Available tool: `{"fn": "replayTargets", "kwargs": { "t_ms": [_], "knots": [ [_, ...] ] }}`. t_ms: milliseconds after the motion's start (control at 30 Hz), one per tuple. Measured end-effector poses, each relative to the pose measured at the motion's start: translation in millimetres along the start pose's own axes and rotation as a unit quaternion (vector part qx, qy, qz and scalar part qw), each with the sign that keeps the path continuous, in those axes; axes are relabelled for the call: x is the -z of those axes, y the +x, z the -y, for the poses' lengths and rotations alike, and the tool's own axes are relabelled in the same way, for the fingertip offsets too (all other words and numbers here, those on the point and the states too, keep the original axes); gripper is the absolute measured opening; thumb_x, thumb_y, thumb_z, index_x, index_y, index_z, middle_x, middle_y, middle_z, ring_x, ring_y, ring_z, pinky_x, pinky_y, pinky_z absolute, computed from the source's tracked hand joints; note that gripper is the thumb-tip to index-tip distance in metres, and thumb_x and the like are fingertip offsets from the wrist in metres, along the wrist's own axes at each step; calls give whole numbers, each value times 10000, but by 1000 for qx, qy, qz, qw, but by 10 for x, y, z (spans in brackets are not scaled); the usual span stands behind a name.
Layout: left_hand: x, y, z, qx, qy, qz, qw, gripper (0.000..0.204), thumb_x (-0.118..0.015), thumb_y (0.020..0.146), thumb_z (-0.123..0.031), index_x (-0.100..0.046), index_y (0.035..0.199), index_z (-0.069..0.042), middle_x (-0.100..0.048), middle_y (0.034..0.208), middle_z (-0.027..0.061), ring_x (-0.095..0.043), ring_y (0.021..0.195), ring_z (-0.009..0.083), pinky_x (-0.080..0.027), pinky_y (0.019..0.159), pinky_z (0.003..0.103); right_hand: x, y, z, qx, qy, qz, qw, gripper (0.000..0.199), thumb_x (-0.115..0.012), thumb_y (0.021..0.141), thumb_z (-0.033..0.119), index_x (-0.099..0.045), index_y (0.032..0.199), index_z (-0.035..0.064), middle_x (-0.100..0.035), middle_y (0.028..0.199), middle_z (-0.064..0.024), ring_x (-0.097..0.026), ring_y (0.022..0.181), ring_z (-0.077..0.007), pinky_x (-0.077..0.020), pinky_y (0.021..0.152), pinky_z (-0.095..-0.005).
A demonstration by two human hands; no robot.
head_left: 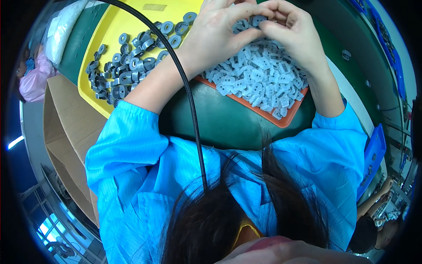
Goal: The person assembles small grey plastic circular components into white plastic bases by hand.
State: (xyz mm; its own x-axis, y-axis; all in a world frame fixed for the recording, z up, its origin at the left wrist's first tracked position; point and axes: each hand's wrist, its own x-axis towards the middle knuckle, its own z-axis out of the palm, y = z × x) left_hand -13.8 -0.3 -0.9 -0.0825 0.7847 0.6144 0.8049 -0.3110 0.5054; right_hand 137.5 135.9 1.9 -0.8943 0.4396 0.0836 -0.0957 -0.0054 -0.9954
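My left hand [216, 33] and my right hand [295, 31] meet above an orange tray [281, 121] heaped with small translucent white plastic pieces [259, 79]. Between their closed fingertips is a small grey round plastic part [257, 20], partly covered by the fingers. The right thumb and fingers pinch its right side; the left thumb and fingers curve around it from the other side. Whether a white piece is also in the fingers cannot be made out. Left of my left forearm, a yellow tray [94, 75] bears a pile of grey ring-shaped plastic parts [132, 66].
A black cable [190, 94] hangs across the view over my left forearm. An open cardboard box [70, 119] stands at the left, below a clear plastic bag [66, 33]. Blue trays [372, 154] line the right side. Other people [37, 79] sit at both sides.
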Motion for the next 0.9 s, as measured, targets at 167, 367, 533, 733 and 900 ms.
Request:
{"fn": "replayTargets", "kwargs": {
  "t_ms": [167, 367, 533, 733, 900],
  "knots": [
    [8, 80, -214, 13, -50, -24, 998, 392, -784, 830, -74, -689, 1210, -61, -586, 1114, 153, -594, 1060, 319, -506, 907, 394, 255, 470, -620, 232, 364, 308, 848, 263, -676, 925, 3, -630, 1183, -18, -698, 1026, -60, -675, 859, -124, -556, 771, -253],
    [526, -78, 651, 87, 256, 74, 960, 277, -753, 921, -186, -730, 1151, -33, -735, 1101, 150, -728, 994, 282, -584, 912, 392, 931, 263, -373, 4, -131, -178, 975, 392, -782, 895, 202, -687, 1235, 30, -708, 1013, -21, -646, 923, -108, -495, 854, -254],
    [846, -169, 808, 218, 296, 254, 895, 312, -760, 859, -317, -779, 971, -28, -752, 1024, 193, -720, 1030, 340, -558, 937, 418, 1416, 359, -724, -59, -394, -243, 885, 401, -787, 863, 279, -737, 1223, 111, -753, 1062, -57, -702, 995, -169, -539, 915, -312],
    [822, -129, 920, 304, 187, 229, 906, 258, -793, 825, -235, -754, 933, -4, -758, 902, 128, -737, 868, 225, -573, 853, 317, 1030, 332, -434, 102, -352, -286, 885, 219, -695, 922, 35, -668, 1131, -22, -708, 970, -40, -654, 819, -107, -536, 739, -256],
    [752, -115, 1073, 275, 9, 72, 959, 295, -722, 962, -160, -673, 1208, -3, -741, 995, 60, -692, 878, 103, -551, 841, 254, 415, 165, -5, 30, -310, -107, 944, 160, -725, 899, 89, -711, 1014, -22, -694, 811, -34, -603, 730, -76, -496, 671, -258]
  ]
}}
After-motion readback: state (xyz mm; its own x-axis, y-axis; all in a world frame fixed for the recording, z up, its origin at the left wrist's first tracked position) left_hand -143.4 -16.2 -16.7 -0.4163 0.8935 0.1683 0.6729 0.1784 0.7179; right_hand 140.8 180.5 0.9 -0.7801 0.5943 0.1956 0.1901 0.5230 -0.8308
